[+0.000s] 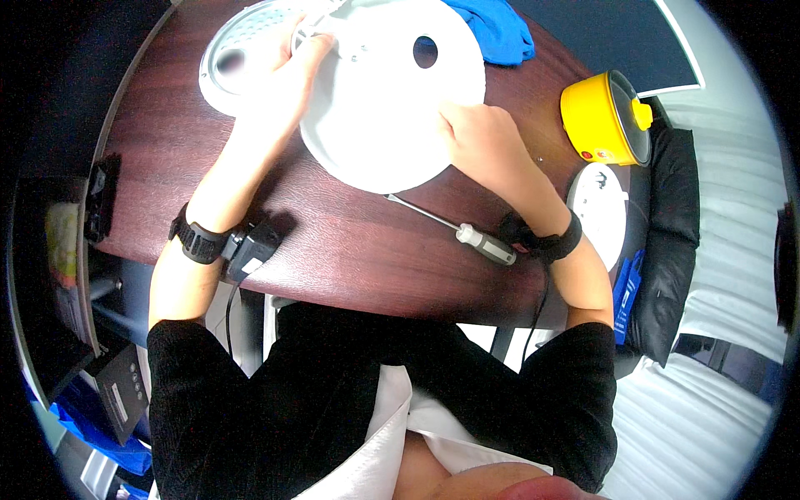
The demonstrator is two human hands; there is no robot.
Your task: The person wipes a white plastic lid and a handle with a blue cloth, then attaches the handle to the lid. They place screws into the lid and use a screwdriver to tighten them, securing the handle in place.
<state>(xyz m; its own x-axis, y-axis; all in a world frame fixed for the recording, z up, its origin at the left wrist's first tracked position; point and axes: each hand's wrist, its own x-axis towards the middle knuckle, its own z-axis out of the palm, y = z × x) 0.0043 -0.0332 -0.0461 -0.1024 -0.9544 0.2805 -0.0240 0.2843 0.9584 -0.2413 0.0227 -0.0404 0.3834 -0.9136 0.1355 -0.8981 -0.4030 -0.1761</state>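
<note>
A large white round disc [383, 117] with a dark oval hole lies tilted over the far middle of the table. My left hand [292, 79] is closed at its left edge, with the thumb over the rim; a small pale part by the fingertips is hard to make out. Beneath that hand is a second white round piece [229, 92] with a perforated area and a hole. At the disc's right edge, my right hand [487, 142] is curled, its fingers gripping the rim. A screwdriver [485, 243] with a grey-and-white handle lies just nearer me, its tip close to the disc.
A yellow electric pot [592, 117] with a lid stands at the right. Near it lies a white oval piece [596, 217]. Blue cloth [496, 33] is bunched at the back. Cables hang from black devices strapped to both wrists. A black cushion [671, 242] borders the table's right side.
</note>
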